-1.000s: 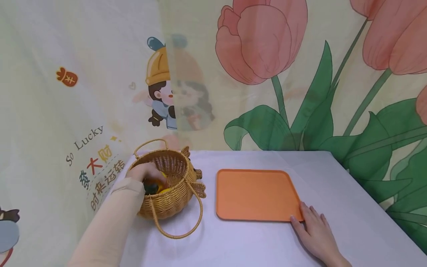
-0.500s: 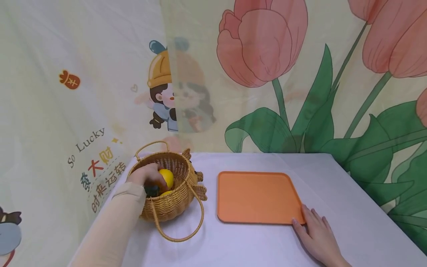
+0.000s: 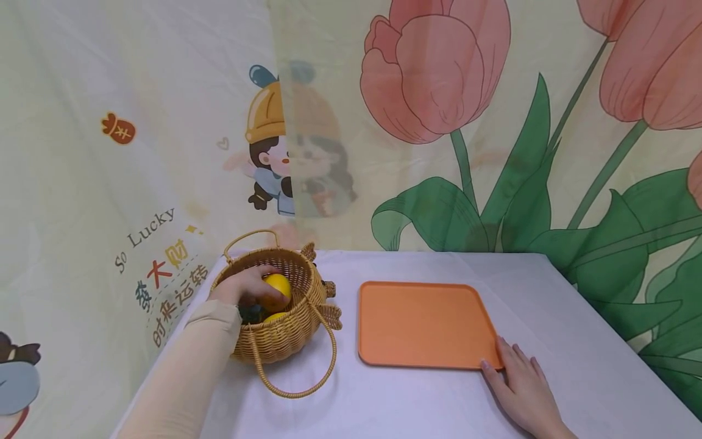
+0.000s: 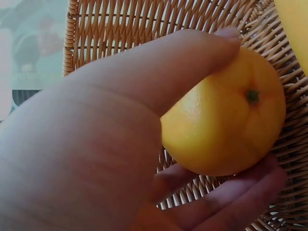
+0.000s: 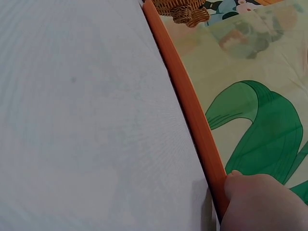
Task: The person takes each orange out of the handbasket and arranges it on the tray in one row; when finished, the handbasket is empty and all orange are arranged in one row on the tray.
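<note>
Left hand [image 3: 245,286] is down in the basket [image 3: 274,335], and it has an orange [image 4: 226,122] in its grasp: thumb across the top, fingers [image 4: 226,202] cupped underneath, clear as day in the left wrist view. A second ago that hand was sunk deeper among the fruit and the orange barely showed; half a second ago it broke the surface; now it sits higher, close to the rim on the tray side. So the fruit looks to be on its way up and out, though it is not over the rim yet.

More fruit stays behind: another yellow piece [image 3: 272,317] low in the basket, and something dark [image 3: 251,314] beside it that I cannot make out.

Right hand [image 3: 518,384] hasn't budged. It lies flat on the worktop [image 3: 417,402], fingers straight, tips touching the near right corner of the orange tray [image 3: 425,323], pinning it rather than gripping it. The right wrist view shows a fingertip right against the tray's rim.

The tray is bare and sits just right of the basket, with the basket's loose handle [image 3: 298,381] lying on the worktop in front.
</note>
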Demonstrator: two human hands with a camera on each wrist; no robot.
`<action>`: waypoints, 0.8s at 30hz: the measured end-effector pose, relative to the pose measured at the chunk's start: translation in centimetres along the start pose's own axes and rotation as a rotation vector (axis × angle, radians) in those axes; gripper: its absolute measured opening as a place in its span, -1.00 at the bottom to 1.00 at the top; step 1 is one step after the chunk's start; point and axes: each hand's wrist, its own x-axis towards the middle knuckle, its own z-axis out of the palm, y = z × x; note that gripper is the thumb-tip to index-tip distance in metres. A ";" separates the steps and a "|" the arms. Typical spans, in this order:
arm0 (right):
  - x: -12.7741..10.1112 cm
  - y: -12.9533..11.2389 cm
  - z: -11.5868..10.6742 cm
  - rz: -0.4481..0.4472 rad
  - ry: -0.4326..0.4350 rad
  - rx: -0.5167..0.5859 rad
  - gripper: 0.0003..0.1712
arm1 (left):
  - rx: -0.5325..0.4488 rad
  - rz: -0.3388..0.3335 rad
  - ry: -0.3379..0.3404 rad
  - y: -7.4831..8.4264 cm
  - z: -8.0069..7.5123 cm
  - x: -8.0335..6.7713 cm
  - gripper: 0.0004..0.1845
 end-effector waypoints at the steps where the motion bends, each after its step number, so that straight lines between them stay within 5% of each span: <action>1: 0.0 0.0 0.0 0.001 -0.001 0.000 0.01 | -0.002 -0.002 0.002 0.0 0.0 0.0 -0.06; 11: 0.0 -0.1 0.1 0.003 0.010 -0.004 -0.01 | 0.055 -0.017 0.054 -0.3 -0.2 0.6 -0.04; 24: 0.0 -0.1 0.1 0.000 0.016 -0.010 -0.02 | 0.156 -0.003 0.138 -0.2 -0.3 0.7 -0.39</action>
